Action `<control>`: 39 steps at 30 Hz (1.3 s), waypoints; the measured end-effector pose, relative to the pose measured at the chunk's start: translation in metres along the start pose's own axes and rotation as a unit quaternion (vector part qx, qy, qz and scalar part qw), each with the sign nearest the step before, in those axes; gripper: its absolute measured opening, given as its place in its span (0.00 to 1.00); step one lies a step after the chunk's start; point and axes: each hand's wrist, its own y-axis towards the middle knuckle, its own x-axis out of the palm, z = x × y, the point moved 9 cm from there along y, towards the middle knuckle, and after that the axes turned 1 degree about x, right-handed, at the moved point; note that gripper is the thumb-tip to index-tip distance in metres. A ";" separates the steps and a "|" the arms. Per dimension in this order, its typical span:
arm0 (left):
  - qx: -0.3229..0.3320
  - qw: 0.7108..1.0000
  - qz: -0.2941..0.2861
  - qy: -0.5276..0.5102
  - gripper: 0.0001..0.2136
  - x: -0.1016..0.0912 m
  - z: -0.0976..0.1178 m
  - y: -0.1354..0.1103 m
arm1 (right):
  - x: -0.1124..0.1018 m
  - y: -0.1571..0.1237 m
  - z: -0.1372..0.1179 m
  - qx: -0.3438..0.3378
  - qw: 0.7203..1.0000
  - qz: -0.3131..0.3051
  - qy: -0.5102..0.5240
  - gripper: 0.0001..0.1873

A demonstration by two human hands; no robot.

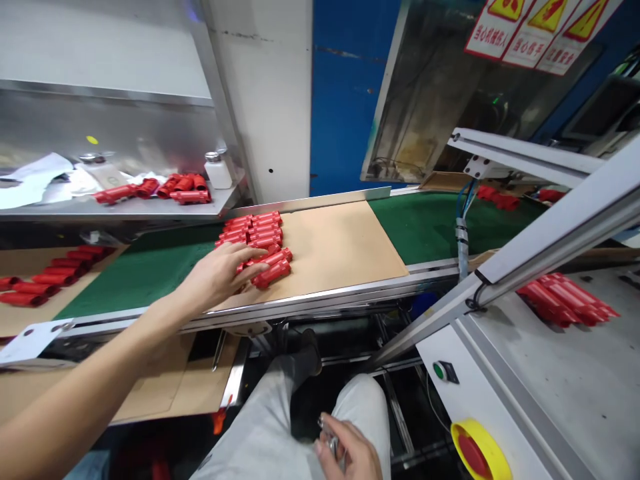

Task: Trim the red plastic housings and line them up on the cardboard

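Observation:
Several red ribbed plastic tubes (pixel 265 227) lie in rows on a cardboard sheet (pixel 340 240) on the green conveyor belt. My left hand (pixel 223 270) reaches over the near end of these rows, palm down. Its fingers are stretched and apart, with the tips touching the nearest red tubes (pixel 271 273); the thumb side is partly hidden. Low in the view, above my lap, my right hand (pixel 350 450) is closed around a small shiny metal tool (pixel 330 440), mostly covered by the fingers.
More red tubes lie on cardboard at the left (pixel 55 277), on the metal shelf (pixel 125 208) beside white bottles (pixel 219 171), and on the right-hand table (pixel 565 300). A metal frame post (pixel 540 227) slants across the right. An emergency stop button (pixel 475 453) sits below it.

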 end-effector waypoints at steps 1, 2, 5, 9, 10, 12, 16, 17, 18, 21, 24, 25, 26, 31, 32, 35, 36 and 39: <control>-0.007 1.000 0.000 -0.001 0.25 -0.003 -0.009 0.001 | -0.011 0.016 -0.023 -0.023 1.000 -0.015 0.005 0.17; -0.015 1.000 -0.003 -0.001 0.23 -0.004 -0.019 0.002 | -0.022 0.035 -0.050 -0.050 0.998 -0.028 0.007 0.16; -0.032 0.999 -0.023 -0.005 0.20 0.000 -0.041 0.010 | -0.048 0.106 -0.142 -0.148 0.988 -0.037 -0.018 0.14; -0.031 0.998 -0.054 -0.023 0.17 0.013 -0.044 0.023 | -0.027 0.213 -0.227 -0.232 0.966 -0.083 -0.073 0.11; -0.031 0.998 -0.057 -0.026 0.16 0.015 -0.043 0.026 | -0.014 0.238 -0.237 -0.239 0.962 -0.098 -0.090 0.10; -0.031 0.997 -0.062 -0.030 0.15 0.016 -0.040 0.030 | 0.011 0.279 -0.248 -0.249 0.951 -0.131 -0.125 0.09; -0.023 0.997 -0.070 -0.034 0.17 0.020 -0.036 0.034 | 0.047 0.318 -0.245 -0.256 0.926 -0.206 -0.186 0.06; -0.020 0.997 -0.071 -0.034 0.18 0.022 -0.036 0.034 | 0.050 0.319 -0.242 -0.257 0.921 -0.218 -0.197 0.07; -0.017 0.997 -0.072 -0.032 0.19 0.024 -0.035 0.033 | 0.051 0.319 -0.239 -0.257 0.917 -0.225 -0.205 0.08; -0.007 0.997 -0.074 -0.025 0.21 0.029 -0.032 0.033 | 0.047 0.314 -0.230 -0.254 0.915 -0.224 -0.219 0.13; 0.001 0.997 -0.071 -0.022 0.21 0.030 -0.030 0.034 | 0.046 0.310 -0.224 -0.253 0.915 -0.225 -0.219 0.16; 0.002 0.997 -0.068 -0.022 0.21 0.030 -0.029 0.035 | 0.048 0.309 -0.224 -0.254 0.914 -0.228 -0.218 0.16; 0.001 0.998 -0.066 -0.020 0.20 0.029 -0.029 0.037 | 0.050 0.309 -0.224 -0.254 0.914 -0.230 -0.217 0.16; -0.015 0.998 -0.058 -0.005 0.15 0.024 -0.026 0.043 | 0.056 0.316 -0.224 -0.232 0.924 -0.214 -0.217 0.16; -0.021 0.998 -0.056 -0.002 0.13 0.024 -0.026 0.043 | 0.057 0.318 -0.222 -0.224 0.926 -0.211 -0.217 0.16; -0.040 0.998 -0.046 0.001 0.10 0.022 -0.026 0.043 | 0.058 0.323 -0.216 -0.202 0.933 -0.210 -0.209 0.16; -0.043 0.998 -0.044 -0.002 0.10 0.022 -0.028 0.044 | 0.058 0.324 -0.213 -0.194 0.936 -0.210 -0.203 0.16; -0.042 0.998 -0.046 -0.022 0.12 0.022 -0.035 0.047 | 0.056 0.328 -0.203 -0.167 0.948 -0.206 -0.176 0.16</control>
